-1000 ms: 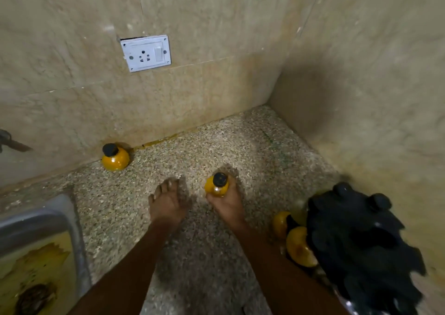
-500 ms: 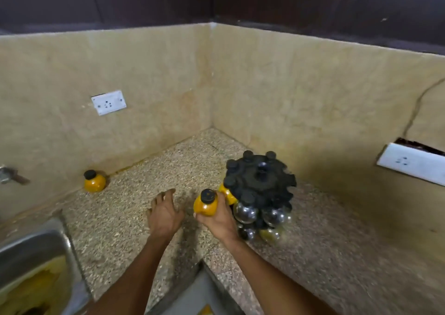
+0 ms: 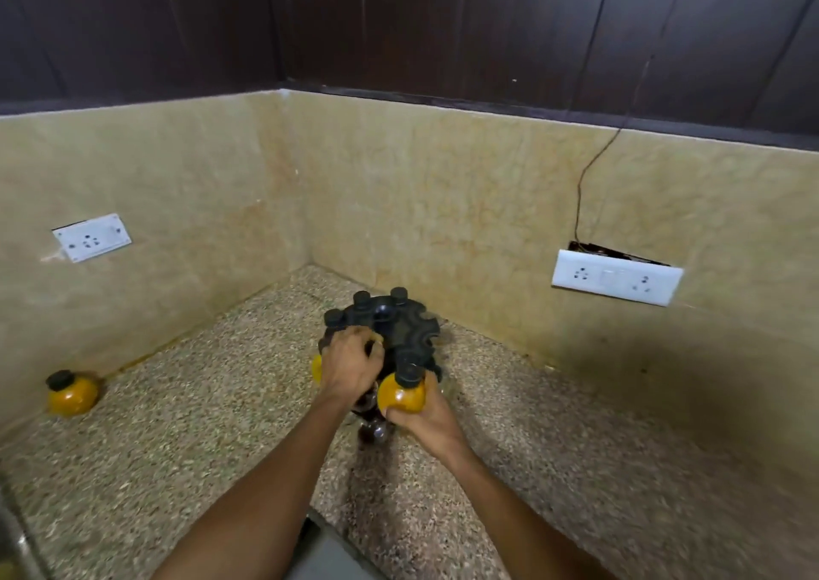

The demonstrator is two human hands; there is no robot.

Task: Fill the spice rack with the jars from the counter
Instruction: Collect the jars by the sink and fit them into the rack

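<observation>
A black round spice rack [image 3: 401, 329] stands on the speckled counter [image 3: 199, 437] near the wall corner, with several black-capped jars in its slots. My left hand [image 3: 348, 364] grips the rack's top edge on its near-left side. My right hand [image 3: 421, 415] holds a round yellow jar with a black cap [image 3: 401, 393] right against the rack's near side. Another yellow jar [image 3: 73, 393] sits alone by the left wall. A yellow jar [image 3: 316, 367] shows partly behind my left hand, and the rack's lower tier is mostly hidden.
White socket plates hang on the left wall [image 3: 92, 237] and the right wall [image 3: 616, 277]. Dark cabinets [image 3: 443, 21] run above the beige tiles. A steel sink edge [image 3: 13, 539] shows at the bottom left. The counter's front edge [image 3: 319, 535] lies between my forearms.
My right hand carried the yellow jar from the counter to the rack's near side. My left hand rose off the counter and took hold of the rack. The view swung right and up.
</observation>
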